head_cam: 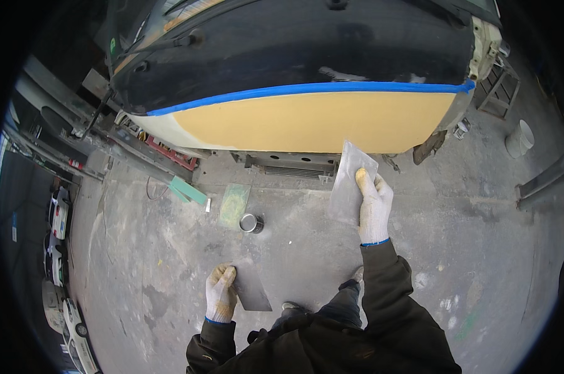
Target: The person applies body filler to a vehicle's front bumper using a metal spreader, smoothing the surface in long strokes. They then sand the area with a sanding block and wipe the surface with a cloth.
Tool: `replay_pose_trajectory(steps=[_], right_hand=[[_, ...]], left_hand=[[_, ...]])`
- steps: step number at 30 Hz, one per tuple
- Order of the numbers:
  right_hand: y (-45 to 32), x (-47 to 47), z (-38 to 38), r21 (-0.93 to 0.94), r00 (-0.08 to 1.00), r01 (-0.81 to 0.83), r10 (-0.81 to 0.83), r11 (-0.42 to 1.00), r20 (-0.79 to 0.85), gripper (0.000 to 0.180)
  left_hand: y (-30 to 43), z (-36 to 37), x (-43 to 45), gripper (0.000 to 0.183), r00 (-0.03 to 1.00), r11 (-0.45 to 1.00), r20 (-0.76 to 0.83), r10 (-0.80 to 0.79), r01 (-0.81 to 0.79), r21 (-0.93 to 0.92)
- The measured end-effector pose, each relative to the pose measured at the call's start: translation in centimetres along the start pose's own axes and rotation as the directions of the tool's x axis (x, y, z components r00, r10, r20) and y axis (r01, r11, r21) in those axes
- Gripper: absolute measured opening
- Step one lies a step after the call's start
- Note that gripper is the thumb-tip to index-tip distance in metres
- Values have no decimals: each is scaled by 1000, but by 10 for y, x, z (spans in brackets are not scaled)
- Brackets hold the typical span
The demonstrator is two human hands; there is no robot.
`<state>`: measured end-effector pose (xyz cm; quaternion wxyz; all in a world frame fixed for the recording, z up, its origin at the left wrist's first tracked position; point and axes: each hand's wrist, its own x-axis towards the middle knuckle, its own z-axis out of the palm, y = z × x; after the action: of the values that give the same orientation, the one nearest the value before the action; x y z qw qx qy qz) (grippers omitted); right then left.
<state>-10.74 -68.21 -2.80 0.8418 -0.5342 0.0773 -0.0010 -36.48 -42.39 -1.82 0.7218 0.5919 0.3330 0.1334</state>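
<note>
My right hand (375, 205), in a white knit glove with yellowish stains, grips a thin flat grey sheet (347, 187), perhaps a filler spreader, thumb on its face. The top of this sheet overlaps the lower edge of a vehicle's yellow-coated front panel (305, 121) in the view; whether they touch I cannot tell. Blue masking tape (310, 89) runs along the panel's upper edge, below the black front (263, 56). Lower down at the left, my gloved left hand (221, 294) pinches a darker flat sheet (251, 287) by its edge.
On the concrete floor (291, 271) stand an open can (251, 223) and a yellow-smeared board (235, 205). Green strips (187, 190) lie farther left. A white bucket (520, 139) and a step stand (499, 91) are at the right. A metal post (541, 182) rises there; parked cars (76, 332) line the left.
</note>
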Motion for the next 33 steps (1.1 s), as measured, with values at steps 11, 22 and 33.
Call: replay_pose_trajectory(steps=[11,22,33], right_hand=[[254,-361,308,-485,307,392,385,782,870,37],[404,-555,467,-597,-381,527,796,605,470,45],[549,-597,772,-687,-455,438,802,580,387,53]], left_hand=[[-3,-341,-110,28,992,957,121,-33,66,-283],[-93,-625,-149,15,595,775,-792,-141,-432,-462],[25,-825,67,24,946,874,-311,-89,-76,-480]])
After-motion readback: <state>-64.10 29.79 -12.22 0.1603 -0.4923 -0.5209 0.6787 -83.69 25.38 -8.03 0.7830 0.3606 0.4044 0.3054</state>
